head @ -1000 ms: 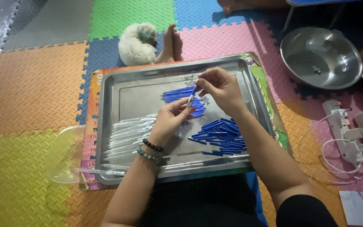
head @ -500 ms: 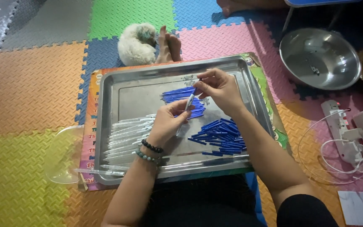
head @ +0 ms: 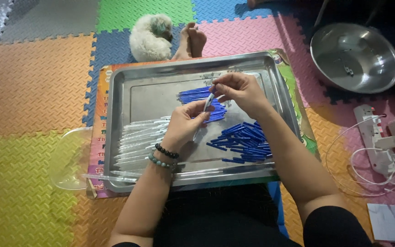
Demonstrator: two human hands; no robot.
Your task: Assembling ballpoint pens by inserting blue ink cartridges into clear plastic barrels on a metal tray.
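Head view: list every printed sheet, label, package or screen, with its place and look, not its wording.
Printed poster: flat under the steel tray, edges showing left and right; bright multicoloured, laminated-looking.
Printed paper sheet: on the mat at the bottom right corner; white rectangle with bluish print.
No screens or packages can be made out.

Both forearms extend forward and converge toward centre. Left hand: palm turned inward, fingers curled, thumb and fingertips pinched closed on the lower part of a slim pen barrel. Two bead bracelets sit at the left wrist. Right hand: higher and further forward, wrist bent, fingers flexed, fingertips closed on the barrel's upper end. The two hands sit close together, nearly touching.
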